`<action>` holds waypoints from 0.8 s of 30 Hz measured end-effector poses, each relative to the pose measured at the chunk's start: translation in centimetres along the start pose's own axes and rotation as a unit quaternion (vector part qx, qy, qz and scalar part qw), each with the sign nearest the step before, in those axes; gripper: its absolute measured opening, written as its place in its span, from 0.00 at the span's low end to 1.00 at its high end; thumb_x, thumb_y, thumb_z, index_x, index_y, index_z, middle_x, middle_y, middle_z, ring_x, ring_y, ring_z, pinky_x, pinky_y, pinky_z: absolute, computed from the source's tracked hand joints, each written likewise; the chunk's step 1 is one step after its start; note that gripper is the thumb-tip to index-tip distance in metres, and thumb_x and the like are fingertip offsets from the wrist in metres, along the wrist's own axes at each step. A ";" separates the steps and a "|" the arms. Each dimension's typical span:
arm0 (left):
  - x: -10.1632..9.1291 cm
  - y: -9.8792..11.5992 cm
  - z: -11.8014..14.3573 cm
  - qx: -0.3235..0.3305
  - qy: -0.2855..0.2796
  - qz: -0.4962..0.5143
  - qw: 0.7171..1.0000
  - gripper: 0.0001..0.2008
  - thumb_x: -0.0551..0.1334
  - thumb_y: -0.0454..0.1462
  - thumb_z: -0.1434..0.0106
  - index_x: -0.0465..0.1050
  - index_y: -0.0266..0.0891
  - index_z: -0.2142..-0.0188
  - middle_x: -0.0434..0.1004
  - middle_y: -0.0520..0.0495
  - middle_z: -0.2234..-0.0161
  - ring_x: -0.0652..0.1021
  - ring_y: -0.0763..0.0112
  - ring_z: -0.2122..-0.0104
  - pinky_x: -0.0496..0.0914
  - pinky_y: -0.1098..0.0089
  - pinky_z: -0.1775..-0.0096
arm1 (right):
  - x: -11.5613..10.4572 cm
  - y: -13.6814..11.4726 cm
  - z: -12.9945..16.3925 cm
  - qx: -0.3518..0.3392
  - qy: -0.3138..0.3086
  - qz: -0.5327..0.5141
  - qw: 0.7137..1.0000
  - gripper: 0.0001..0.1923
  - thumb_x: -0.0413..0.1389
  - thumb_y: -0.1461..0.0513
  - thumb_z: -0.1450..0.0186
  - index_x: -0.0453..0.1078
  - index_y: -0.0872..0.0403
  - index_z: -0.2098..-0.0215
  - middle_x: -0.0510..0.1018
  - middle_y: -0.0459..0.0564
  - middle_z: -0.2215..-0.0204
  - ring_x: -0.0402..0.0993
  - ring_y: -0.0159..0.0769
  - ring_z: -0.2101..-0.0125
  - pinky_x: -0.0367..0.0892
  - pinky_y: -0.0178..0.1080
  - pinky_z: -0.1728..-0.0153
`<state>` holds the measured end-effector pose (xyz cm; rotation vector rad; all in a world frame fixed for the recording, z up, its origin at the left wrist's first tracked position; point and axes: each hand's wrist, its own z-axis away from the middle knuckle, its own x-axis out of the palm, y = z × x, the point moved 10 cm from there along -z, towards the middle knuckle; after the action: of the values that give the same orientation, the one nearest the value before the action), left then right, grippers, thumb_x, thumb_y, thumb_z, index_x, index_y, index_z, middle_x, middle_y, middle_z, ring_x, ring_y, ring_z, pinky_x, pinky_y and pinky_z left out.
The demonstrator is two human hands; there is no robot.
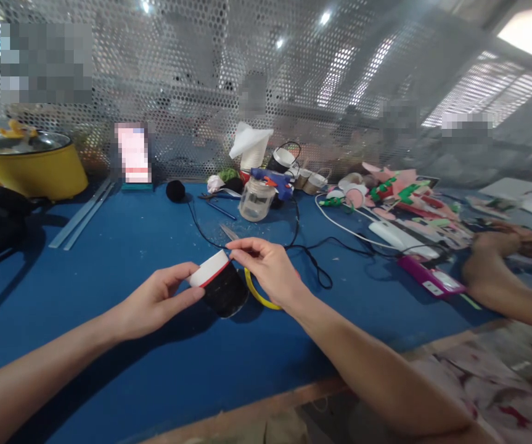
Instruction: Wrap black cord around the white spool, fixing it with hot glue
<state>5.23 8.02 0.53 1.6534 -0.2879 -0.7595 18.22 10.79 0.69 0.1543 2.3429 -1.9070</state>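
Both forearms reach in from the bottom edge over the blue desk [122, 277], and the action sits dead centre: the left hand [155, 302] has its grip closed around a small black cup [223, 288] with a white and red band at its rim, thumb on top, fingers tucked beneath, the cup tilted on its side just above the desk. Over comes the right hand [268, 265], fingertips pinched on the cup's white rim at the top edge. Just beside the cup, partly under the right hand, lies a yellow ring [259, 296] flat on the desk. Behind the hands, a thin black cord [312, 256] loops across the surface, and scissors [229, 232] lie close by. Further back stands a clear glass jar [255, 200] with a blue glue gun [272, 180] near it. Off to the left, a yellow pot [29, 169]; to the right, a heap of pink and green craft scraps [399, 191], a magenta phone [429, 277], and another person's hand [487, 262] resting on the desk.
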 end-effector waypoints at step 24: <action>-1.9 -0.2 -0.3 0.017 0.076 -0.027 0.997 0.08 0.56 0.38 0.43 0.68 0.36 0.67 0.71 0.49 0.70 0.70 0.69 0.69 0.65 0.71 0.64 | 3.7 1.7 1.7 0.103 -0.193 -0.109 0.970 0.24 0.57 0.55 0.45 0.60 0.54 0.52 0.72 0.52 0.58 0.69 0.34 0.59 0.66 0.37 0.61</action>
<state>3.92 9.42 1.00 1.7462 -0.1496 -0.6673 14.90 9.53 -1.84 -0.4354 1.9708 -2.0500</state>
